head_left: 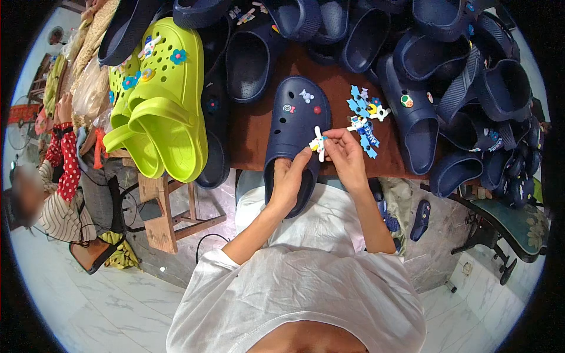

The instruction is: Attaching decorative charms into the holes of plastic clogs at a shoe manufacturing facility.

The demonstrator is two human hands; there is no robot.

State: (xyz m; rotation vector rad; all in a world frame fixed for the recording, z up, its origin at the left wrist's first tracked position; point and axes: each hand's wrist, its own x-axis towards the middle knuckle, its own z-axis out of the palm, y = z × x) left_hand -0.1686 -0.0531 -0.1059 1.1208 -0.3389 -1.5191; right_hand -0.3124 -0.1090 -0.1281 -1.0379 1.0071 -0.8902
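A navy clog lies toe away from me on the brown cloth, with a few small charms on its perforated top. My left hand is closed on it, fingers tucked inside the opening and thumb on top. Between the finger and thumb of my right hand is a white rabbit-like charm, held against the right side of the clog's upper. My left thumb reaches this charm too. Whether its stem sits in a hole is hidden. Beside my right hand lies a small pile of loose blue, white and yellow charms.
Lime green clogs with charms stand at the left table edge. Many navy clogs crowd the back and right of the brown cloth. A wooden stool is below left, a chair at right. Another person sits far left.
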